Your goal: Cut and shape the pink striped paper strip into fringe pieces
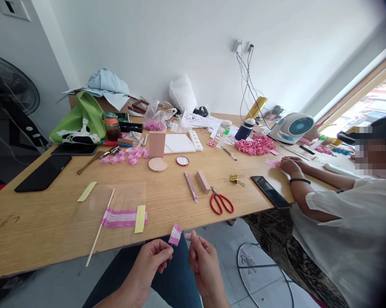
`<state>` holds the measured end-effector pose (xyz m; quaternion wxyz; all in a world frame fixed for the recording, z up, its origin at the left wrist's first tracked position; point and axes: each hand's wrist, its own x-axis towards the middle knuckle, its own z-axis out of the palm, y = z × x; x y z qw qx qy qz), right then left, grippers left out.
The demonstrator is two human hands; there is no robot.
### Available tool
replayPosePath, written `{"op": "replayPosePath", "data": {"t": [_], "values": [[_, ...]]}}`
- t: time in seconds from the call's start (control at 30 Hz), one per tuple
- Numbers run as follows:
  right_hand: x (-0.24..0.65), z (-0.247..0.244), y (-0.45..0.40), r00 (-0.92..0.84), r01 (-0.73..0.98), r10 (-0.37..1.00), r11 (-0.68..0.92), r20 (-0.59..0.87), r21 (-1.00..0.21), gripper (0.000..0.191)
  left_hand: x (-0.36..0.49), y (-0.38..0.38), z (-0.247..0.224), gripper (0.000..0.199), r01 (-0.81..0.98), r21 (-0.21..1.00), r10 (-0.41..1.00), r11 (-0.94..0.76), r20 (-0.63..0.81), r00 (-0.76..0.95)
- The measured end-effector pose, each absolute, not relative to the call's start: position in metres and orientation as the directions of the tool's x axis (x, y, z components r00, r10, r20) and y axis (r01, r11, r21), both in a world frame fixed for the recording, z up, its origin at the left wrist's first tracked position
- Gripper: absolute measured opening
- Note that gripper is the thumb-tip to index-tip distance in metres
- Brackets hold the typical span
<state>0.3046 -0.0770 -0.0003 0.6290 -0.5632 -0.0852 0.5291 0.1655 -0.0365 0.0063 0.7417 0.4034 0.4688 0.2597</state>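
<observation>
My left hand [156, 256] is closed in a pinch at the lower edge of a small pink-and-white striped strip [175, 234], which looks like ribbon or thin cloth. The strip stands up from the fingertips, in front of the table edge and above my lap. Close by on its right, my right hand [203, 259] is closed with thumb and forefinger together; whether anything lies between them is hidden. On the table to the left, a row of similar striped strips [124, 218] lies against a thin wooden stick [100, 226], with a yellow paper strip [140, 219] across its right end.
Red-handled scissors [221, 203], a pink slim cutter [191, 187], a wooden block [203, 182] and a binder clip [237, 179] lie ahead. A phone [270, 191] is to the right, beside a co-worker's hands [292, 166]. Pink petal-like pieces [133, 155] lie further back.
</observation>
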Motion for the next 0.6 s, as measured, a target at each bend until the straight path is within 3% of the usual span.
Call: {"op": "replayPosePath", "data": {"t": [0.33, 0.6], "values": [[0.326, 0.014, -0.057, 0.333, -0.540, 0.849, -0.185, -0.410, -0.821, 0.047, 0.158, -0.040, 0.015, 0.033, 0.197, 0.892, 0.730, 0.406, -0.446, 0.518], [0.337, 0.020, -0.054, 0.328, -0.561, 0.856, -0.165, -0.401, -0.811, 0.038, 0.157, -0.038, 0.016, 0.039, 0.236, 0.895, 0.699, 0.378, -0.443, 0.561]]}}
